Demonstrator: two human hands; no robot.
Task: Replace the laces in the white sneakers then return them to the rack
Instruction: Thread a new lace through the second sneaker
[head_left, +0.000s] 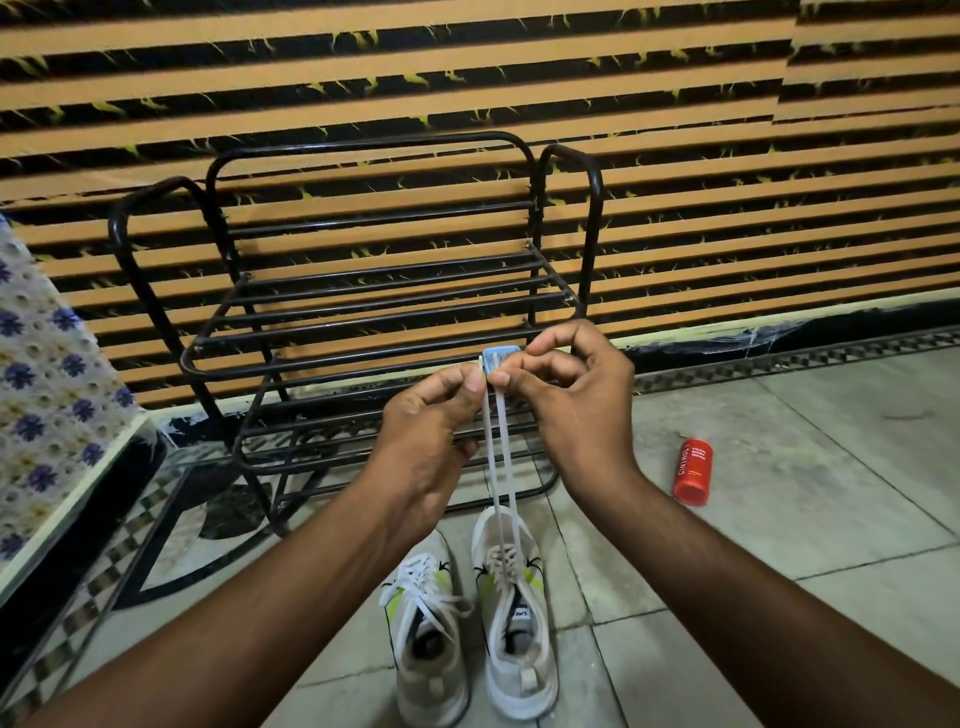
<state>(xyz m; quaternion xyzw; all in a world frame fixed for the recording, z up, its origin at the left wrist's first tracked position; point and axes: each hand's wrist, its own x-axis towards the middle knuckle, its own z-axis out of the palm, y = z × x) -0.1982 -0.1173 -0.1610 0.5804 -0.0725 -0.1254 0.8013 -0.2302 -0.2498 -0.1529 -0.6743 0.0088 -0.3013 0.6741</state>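
Two white sneakers stand side by side on the tiled floor, toes towards the rack. The left sneaker (428, 639) has its lace tied loosely. From the right sneaker (517, 618) two strands of white lace (501, 467) run straight up to my hands. My left hand (431, 421) pinches the lace ends between thumb and forefinger. My right hand (566, 395) pinches the same spot from the right, together with a small light-blue object (500, 357). The black metal shoe rack (363, 312) stands just behind my hands, its shelves bare.
A red bottle (692, 472) lies on the floor to the right of the rack. A bed edge with a flowered cover (47, 374) fills the left side. A striped wall (727, 156) stands behind the rack.
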